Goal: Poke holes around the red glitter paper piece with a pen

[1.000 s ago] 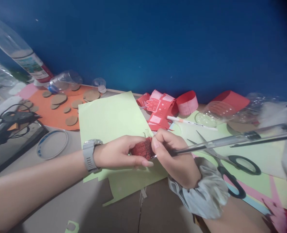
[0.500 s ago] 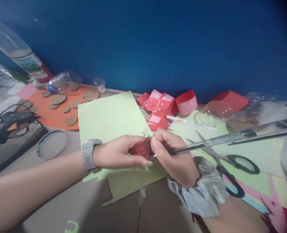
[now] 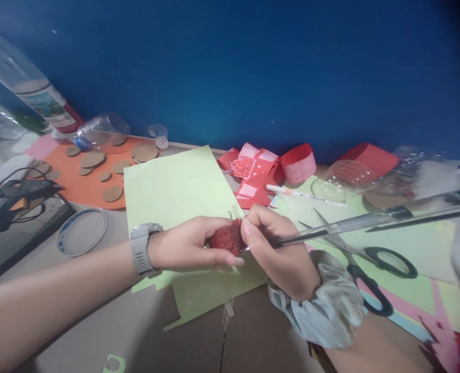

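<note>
Red block [image 3: 225, 239], perhaps woven, clasped in left hand [image 3: 191, 242]; right hand [image 3: 278, 248] grips clear pen [image 3: 348, 225].

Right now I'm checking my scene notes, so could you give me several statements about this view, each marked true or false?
1. The left hand holds a red woven piece. True.
2. The scissors lie with their blades parted. True.
3. The right hand holds the scissors. False: it holds a pen.
4. Most cardboard discs lie underneath the orange paper. False: most lie on top of it.
5. A labelled bottle is at the left of the view. True.
</note>
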The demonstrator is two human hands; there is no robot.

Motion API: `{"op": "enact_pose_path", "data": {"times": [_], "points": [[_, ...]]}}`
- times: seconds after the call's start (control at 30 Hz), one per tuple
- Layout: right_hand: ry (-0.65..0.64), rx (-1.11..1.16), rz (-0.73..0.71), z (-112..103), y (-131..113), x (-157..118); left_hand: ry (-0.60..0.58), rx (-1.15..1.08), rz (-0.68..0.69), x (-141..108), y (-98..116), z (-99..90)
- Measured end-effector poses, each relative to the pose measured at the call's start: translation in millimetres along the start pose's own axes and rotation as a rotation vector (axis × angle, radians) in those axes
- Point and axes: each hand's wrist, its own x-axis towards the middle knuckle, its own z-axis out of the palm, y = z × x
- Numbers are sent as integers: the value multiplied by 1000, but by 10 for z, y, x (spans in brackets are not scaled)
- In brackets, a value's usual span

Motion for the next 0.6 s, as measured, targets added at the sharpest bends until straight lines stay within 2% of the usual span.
{"op": "enact_pose_path", "data": {"times": [0.6], "points": [[-10, 32, -13, 10, 21, 2, 0, -57, -22, -12, -17, 14]]}}
